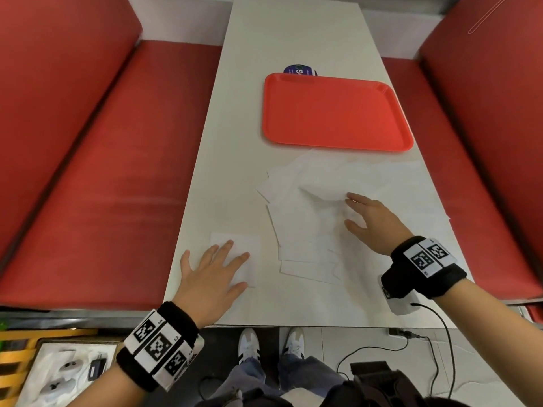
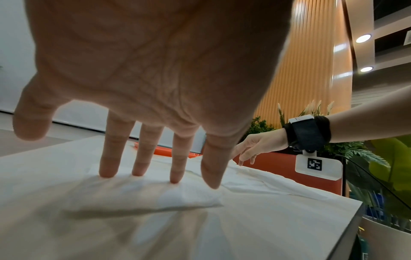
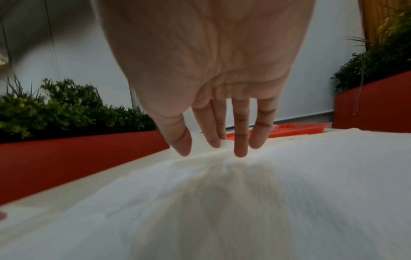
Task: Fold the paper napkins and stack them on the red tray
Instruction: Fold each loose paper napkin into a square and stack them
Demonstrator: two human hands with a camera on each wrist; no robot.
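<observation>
Left hand (image 1: 211,274) spread flat, fingers straight, pressing a folded napkin (image 1: 246,245) near the counter's (image 1: 293,39) front left edge. Right hand (image 1: 370,220) relaxed and wide, holding nothing, fingertips (image 3: 240,153) touching the loose napkin pile (image 1: 308,218) on the counter just right of the folded one. Red tray (image 1: 338,113) bare, lying just beyond the pile. Red benches (image 1: 102,171) on both sides.
</observation>
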